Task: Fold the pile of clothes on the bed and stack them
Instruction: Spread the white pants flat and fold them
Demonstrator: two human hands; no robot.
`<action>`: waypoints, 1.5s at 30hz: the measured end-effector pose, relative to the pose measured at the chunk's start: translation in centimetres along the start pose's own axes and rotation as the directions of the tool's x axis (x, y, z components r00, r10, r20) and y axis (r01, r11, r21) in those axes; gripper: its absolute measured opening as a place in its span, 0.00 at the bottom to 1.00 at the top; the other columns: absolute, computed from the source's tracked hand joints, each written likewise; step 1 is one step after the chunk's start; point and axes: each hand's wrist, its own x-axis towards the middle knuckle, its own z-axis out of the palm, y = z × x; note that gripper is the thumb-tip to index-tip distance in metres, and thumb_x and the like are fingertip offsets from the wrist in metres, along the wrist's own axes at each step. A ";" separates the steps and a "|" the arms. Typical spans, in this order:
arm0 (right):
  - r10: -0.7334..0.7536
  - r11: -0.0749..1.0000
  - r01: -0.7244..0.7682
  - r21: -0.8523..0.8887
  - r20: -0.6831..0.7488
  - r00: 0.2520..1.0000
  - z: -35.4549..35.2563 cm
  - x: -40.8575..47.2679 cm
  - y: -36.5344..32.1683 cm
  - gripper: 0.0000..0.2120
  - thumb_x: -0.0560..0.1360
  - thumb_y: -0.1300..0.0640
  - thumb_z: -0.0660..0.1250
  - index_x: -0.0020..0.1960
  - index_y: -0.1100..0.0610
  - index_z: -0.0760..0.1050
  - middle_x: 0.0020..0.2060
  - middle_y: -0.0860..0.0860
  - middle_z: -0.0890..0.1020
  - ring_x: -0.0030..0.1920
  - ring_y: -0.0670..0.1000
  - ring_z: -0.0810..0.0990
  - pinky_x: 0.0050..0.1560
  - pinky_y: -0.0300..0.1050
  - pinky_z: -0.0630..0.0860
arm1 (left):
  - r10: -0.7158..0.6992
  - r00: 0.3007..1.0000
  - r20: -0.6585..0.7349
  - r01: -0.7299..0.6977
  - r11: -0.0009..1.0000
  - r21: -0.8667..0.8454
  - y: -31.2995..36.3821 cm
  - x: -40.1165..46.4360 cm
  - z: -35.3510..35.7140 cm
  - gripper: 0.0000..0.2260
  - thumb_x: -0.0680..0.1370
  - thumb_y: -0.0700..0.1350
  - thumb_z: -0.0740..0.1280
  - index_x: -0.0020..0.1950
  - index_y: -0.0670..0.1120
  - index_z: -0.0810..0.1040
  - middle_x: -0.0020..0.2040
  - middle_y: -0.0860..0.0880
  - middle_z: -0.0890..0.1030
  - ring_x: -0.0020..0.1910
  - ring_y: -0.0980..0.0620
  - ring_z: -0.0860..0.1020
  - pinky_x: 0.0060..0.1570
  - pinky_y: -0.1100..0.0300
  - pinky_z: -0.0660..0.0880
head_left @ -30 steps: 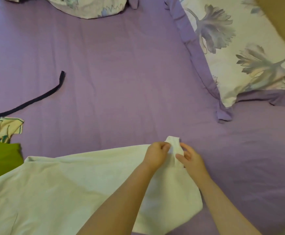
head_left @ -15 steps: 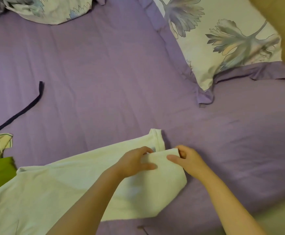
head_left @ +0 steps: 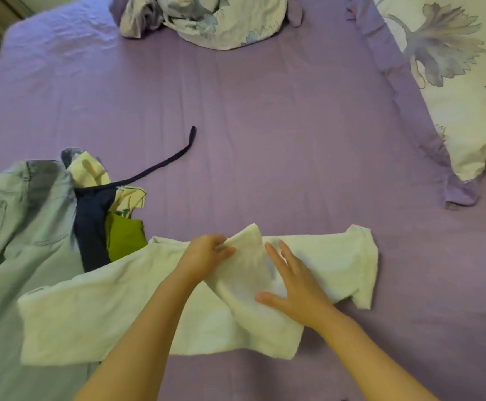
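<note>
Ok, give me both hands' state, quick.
Left hand: pinching a raised fold of the pale white cotton T-shirt.
Right hand: open, fingers spread flat, pressing on the same shirt.

**White shirt spread on the bed, both hands on it**

A white shirt [head_left: 91,319] lies flat near the bed's [head_left: 264,125] near edge. The left hand [head_left: 204,256] pinches a raised fold of it; the right hand [head_left: 293,287] rests flat on the cloth, fingers straight. Toward the left edge lie pale jeans [head_left: 19,227], a dark garment [head_left: 91,227] with a long strap [head_left: 163,166], and a green piece [head_left: 123,238]. A floral pillow [head_left: 453,91] sits at the right edge, crumpled floral bedding [head_left: 207,18] at the far edge.
</note>
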 end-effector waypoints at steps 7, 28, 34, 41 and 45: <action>-0.148 0.869 0.253 -0.425 0.263 0.953 11.5 4.1 -6.6 0.34 0.76 0.34 0.54 0.76 0.39 0.41 0.74 0.51 0.31 0.75 0.55 0.32 0.73 0.58 0.35 | -0.071 0.996 -0.060 0.076 0.993 0.088 -11.0 -2.3 -2.2 0.22 0.76 0.49 0.70 0.69 0.53 0.70 0.64 0.51 0.74 0.64 0.49 0.71 0.61 0.54 0.70; 0.381 0.792 -0.586 -0.174 -0.608 0.696 -4.2 -0.9 7.2 0.20 0.76 0.59 0.67 0.66 0.62 0.72 0.66 0.63 0.71 0.69 0.64 0.66 0.66 0.58 0.64 | 0.264 0.964 0.030 -0.264 0.964 -0.027 0.3 4.3 9.6 0.14 0.81 0.42 0.60 0.65 0.48 0.77 0.64 0.50 0.77 0.63 0.51 0.73 0.61 0.63 0.66; 0.674 0.736 -0.460 0.497 -0.474 0.567 -8.5 0.8 11.0 0.06 0.76 0.58 0.67 0.51 0.59 0.76 0.48 0.58 0.82 0.41 0.52 0.77 0.37 0.44 0.71 | 0.342 0.939 0.026 -0.343 0.936 0.084 5.9 6.9 13.6 0.15 0.80 0.45 0.62 0.66 0.50 0.76 0.66 0.51 0.75 0.66 0.49 0.69 0.62 0.58 0.65; 0.537 0.787 -0.161 0.595 -0.535 0.652 -14.2 5.5 11.7 0.08 0.74 0.57 0.69 0.38 0.47 0.75 0.35 0.42 0.81 0.36 0.41 0.78 0.37 0.40 0.74 | 0.258 0.964 -0.058 -0.244 0.953 0.180 9.0 11.0 11.4 0.16 0.79 0.56 0.62 0.66 0.54 0.75 0.63 0.54 0.77 0.65 0.49 0.71 0.65 0.54 0.62; 0.524 0.749 -0.165 0.642 -0.421 0.740 -14.3 7.8 13.7 0.06 0.74 0.55 0.69 0.48 0.45 0.74 0.45 0.40 0.80 0.47 0.44 0.80 0.43 0.38 0.75 | 0.156 0.987 -0.050 -0.149 0.982 0.114 10.7 14.9 10.6 0.11 0.79 0.48 0.64 0.61 0.53 0.79 0.56 0.52 0.81 0.58 0.48 0.76 0.58 0.55 0.70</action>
